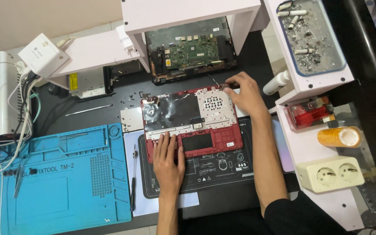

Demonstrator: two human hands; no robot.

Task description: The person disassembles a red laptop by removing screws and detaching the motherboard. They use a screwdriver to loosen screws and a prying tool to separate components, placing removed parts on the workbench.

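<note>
A red laptop bottom case lies open on a black mat, its inside showing black film and a perforated metal plate. My left hand rests flat on the case's near left edge, fingers spread, holding nothing. My right hand reaches to the case's far right corner, fingertips pinched at the edge; whether it grips something small I cannot tell. Behind the case a black chassis with a green circuit board sits under a white shelf.
A blue repair mat lies at the left with tweezers. A screwdriver and a metal pry tool lie nearby. At the right stand a white socket block, an orange tape roll, a red box and a tray of debris.
</note>
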